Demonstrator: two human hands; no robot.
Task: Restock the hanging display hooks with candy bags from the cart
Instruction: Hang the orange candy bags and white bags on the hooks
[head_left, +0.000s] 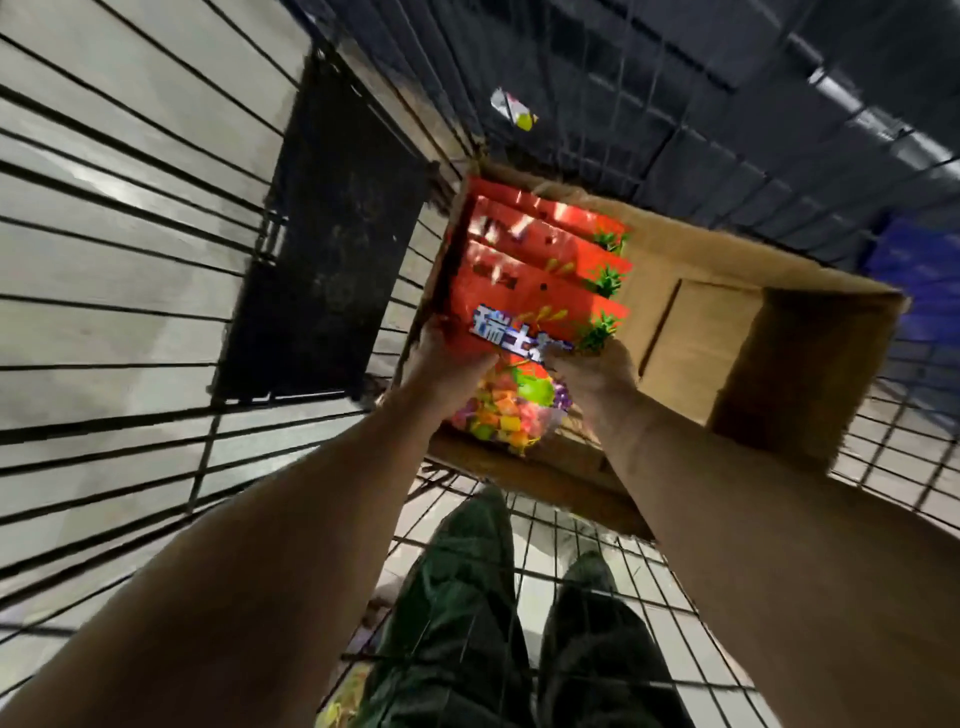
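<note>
Four candy bags visible in one cardboard box; two hands; one cart.

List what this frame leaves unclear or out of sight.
Head view only:
- Display hooks: not in frame.
- Fingertips of left hand and right hand: hidden behind the candy bag.
- Number of bags in the cardboard box: they overlap.
- Bag lettering: motion-blurred.

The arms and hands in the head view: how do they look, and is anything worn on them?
Both forearms are bare, with no sleeves in view. The left hand and right hand show no gloves; no watch, bracelet or ring is visible. The picture is blurred, so small details on the fingers cannot be told.
</note>
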